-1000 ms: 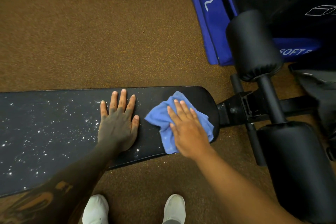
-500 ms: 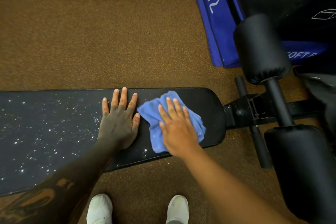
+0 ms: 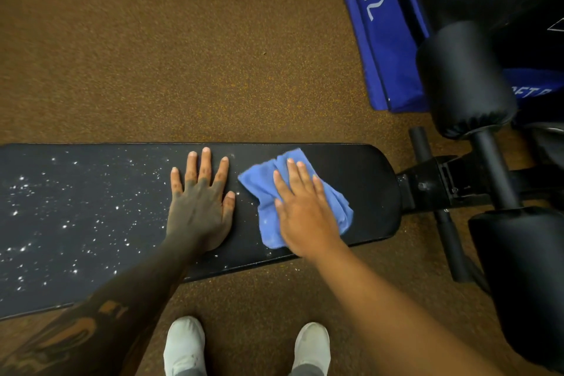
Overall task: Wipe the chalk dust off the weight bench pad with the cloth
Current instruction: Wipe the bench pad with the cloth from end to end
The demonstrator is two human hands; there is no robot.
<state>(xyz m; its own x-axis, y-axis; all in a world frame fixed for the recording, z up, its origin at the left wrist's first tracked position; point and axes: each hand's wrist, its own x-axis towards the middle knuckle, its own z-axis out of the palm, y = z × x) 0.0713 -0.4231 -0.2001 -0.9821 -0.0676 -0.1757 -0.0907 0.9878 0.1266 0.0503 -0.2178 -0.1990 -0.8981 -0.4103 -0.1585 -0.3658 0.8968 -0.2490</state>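
Observation:
A long black bench pad runs left to right across the view. White chalk specks cover its left part; the right end looks mostly clean. A crumpled blue cloth lies on the pad's right part. My right hand presses flat on the cloth, fingers together and pointing away from me. My left hand lies flat on the bare pad just left of the cloth, fingers spread, holding nothing.
Black foam leg rollers and the bench's metal frame stand at the right. A blue pad marked 02 lies on the brown speckled floor behind. My white shoes are below the pad's near edge.
My right hand slid the cloth left along the pad toward my left hand, then slightly back right. My left hand stayed planted.

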